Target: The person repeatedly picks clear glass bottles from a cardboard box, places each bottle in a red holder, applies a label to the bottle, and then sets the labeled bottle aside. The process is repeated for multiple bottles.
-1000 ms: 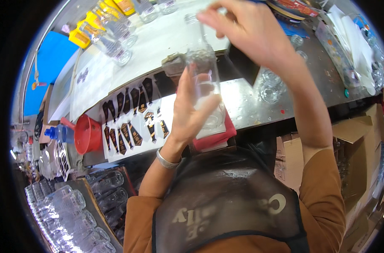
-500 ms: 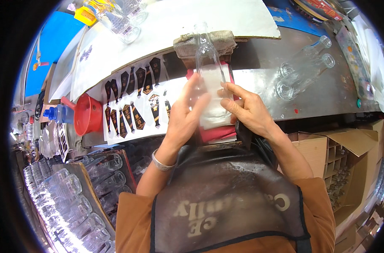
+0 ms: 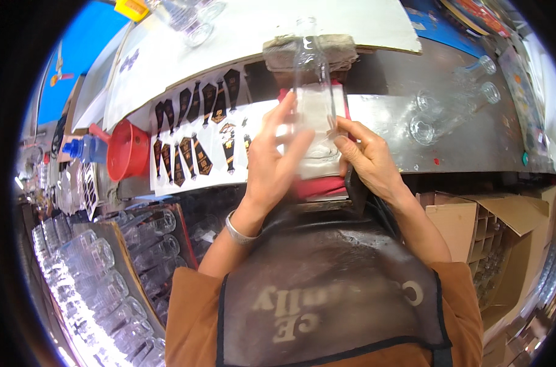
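Observation:
A clear glass bottle lies with its neck pointing away from me. A folded grey cloth supports it near the neck, and white and red cloths are under its body. My left hand is at the bottle's left side, fingers stretched and thumb spread over the glass, blurred by motion. At the right side, my right hand has its bent fingers and thumb against the bottle. Left of the bottle is a white sheet bearing several dark tie-shaped decals.
To the right, two clear bottles lie on the metal table. A red dipper and a blue-capped bottle stand at the left. Racked glassware fills the lower left; an open divided carton is at lower right.
The whole view has shifted slightly, so the bottle and cloths appear farther right. Both hands remain beside the bottle; the left thumb is still blurred with motion.

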`<action>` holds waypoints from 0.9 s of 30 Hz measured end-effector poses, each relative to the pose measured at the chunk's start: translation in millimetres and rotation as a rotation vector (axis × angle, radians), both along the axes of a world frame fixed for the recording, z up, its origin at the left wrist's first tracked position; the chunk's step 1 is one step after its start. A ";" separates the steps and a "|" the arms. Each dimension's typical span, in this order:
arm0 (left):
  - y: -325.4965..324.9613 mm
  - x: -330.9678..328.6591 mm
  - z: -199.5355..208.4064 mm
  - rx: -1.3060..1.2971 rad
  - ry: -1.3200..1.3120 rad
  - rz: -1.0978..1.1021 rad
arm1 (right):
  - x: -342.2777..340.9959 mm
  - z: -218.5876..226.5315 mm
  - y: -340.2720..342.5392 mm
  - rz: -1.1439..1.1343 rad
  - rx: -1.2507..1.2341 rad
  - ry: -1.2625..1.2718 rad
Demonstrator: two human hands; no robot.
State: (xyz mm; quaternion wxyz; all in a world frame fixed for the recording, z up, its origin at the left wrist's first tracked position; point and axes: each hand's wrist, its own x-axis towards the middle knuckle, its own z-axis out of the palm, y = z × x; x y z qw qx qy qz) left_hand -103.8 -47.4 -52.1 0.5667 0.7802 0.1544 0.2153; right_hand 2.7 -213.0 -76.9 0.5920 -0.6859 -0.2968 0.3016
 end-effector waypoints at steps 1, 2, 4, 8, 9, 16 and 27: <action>1.7 -1.1 -5.6 -0.062 -0.009 -0.003 | -0.1 -0.1 0.3 -0.017 -0.015 0.010; 2.7 -1.5 -7.4 -0.097 -0.002 -0.012 | -0.6 0.4 0.1 -0.036 -0.029 0.019; 4.0 -8.1 -9.0 -0.168 -0.035 -0.003 | -1.3 3.3 -2.0 -0.048 -0.048 0.050; 40.9 -55.8 -28.2 0.349 0.056 0.164 | 2.4 10.1 -13.8 -0.103 0.015 0.136; 53.5 -69.2 -35.7 0.467 -0.013 0.205 | 4.0 12.5 -18.3 -0.119 0.008 0.156; 79.7 -148.1 -77.6 0.988 0.242 0.143 | 10.7 -0.9 -27.9 -0.149 -0.007 0.073; 78.2 -128.2 -33.2 0.422 0.109 0.208 | 3.0 34.8 -29.6 -0.174 0.102 0.013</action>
